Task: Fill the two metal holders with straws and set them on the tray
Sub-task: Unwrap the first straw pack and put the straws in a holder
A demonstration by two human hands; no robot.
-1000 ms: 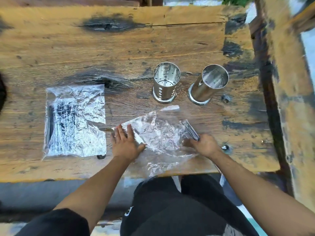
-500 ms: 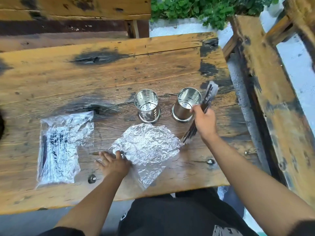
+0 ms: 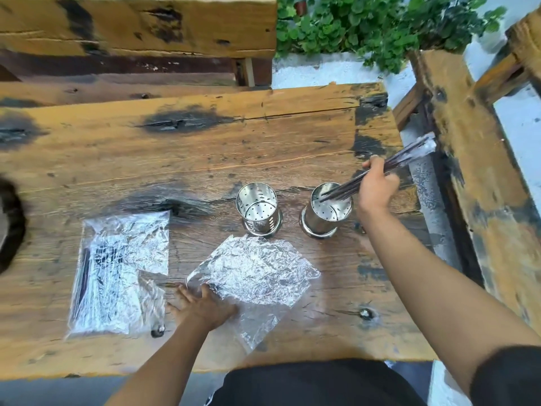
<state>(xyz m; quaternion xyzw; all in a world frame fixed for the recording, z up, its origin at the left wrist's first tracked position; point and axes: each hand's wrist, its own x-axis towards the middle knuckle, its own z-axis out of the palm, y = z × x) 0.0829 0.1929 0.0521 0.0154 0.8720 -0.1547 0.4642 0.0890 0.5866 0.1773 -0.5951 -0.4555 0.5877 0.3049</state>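
Note:
Two perforated metal holders stand side by side on the wooden table [image 3: 205, 142]: the left holder [image 3: 258, 210] is empty. My right hand [image 3: 376, 186] grips a bundle of dark straws [image 3: 401, 161], tilted, with its lower ends inside the mouth of the right holder [image 3: 326, 212]. My left hand [image 3: 202, 306] lies flat on the near-left corner of an empty crinkled plastic bag [image 3: 257, 271] in front of the holders. A second plastic bag [image 3: 117, 273] with dark straws inside lies to the left. No tray is in view.
A dark round object [image 3: 11, 224] shows at the table's left edge. A wooden bench [image 3: 480, 183] runs along the right side, another wooden beam [image 3: 137, 24] lies behind the table, and green plants [image 3: 380, 27] grow at the back right.
My right hand pulled the straw bundle out of the near bag, lifted it and brought its lower ends into the right holder. My left hand stayed on the bag. The view tilted up.

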